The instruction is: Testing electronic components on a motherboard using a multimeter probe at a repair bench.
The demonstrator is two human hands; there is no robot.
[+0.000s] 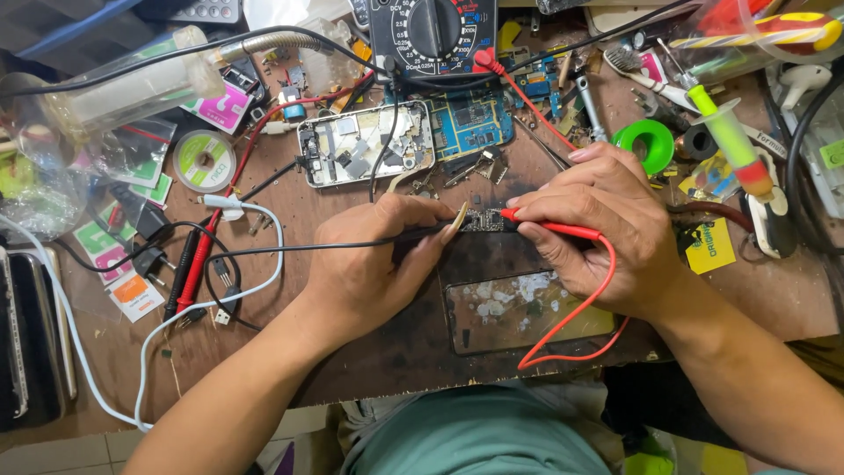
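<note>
From the head camera, both hands meet over a small circuit board (482,220) lying near the middle of a cluttered brown tabletop (396,352). The left hand (374,259) is clenched around a black test probe (422,236), whose tip comes in from the left and touches the board; its black lead (264,251) runs away to the left. The right hand (598,224) pinches a red test probe (554,229) between thumb and fingers, its tip on the board's right edge, and the red lead (580,317) loops down near the person and back up under the wrist. Just nearer than the board lies a dark phone panel (519,312) with pale patches on it. Farther off, an opened phone chassis (365,145) lies beside a blue circuit board (473,119), and beyond them sits a black multimeter (432,35) with a round dial. To the right are a green tape roll (644,142) and a green syringe (730,141); to the left, a white cable (264,264) curves across the tabletop.
</note>
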